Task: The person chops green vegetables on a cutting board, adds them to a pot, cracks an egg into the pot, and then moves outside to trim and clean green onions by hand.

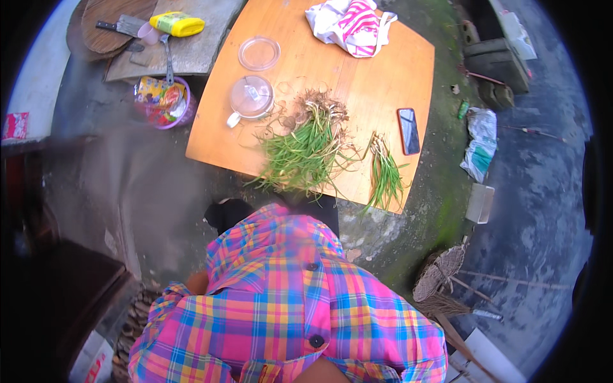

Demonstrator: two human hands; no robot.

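Observation:
Neither of my hands is in view; below me is the front of a checked shirt (268,306). Before me stands a wooden table (383,81). A large heap of green stalks with dirty roots (306,148), possibly chives or spring onions, lies at its near edge, with leaf tips hanging over. To the right is a smaller bunch of the same greens (384,172), pale bulbs pointing away from me. Beside that bunch lies a smartphone (408,131). Left of the heap sits a clear lidded pot with a white handle (251,98), and a clear round lid (259,53) lies behind it.
A white and pink cloth bag (352,24) rests at the table's far side. On the left slab are a cleaver (125,25), a pink cup (148,33) and a yellow pack (177,24). Below it stands a filled plastic basket (189,107). A wicker basket (438,273) lies right.

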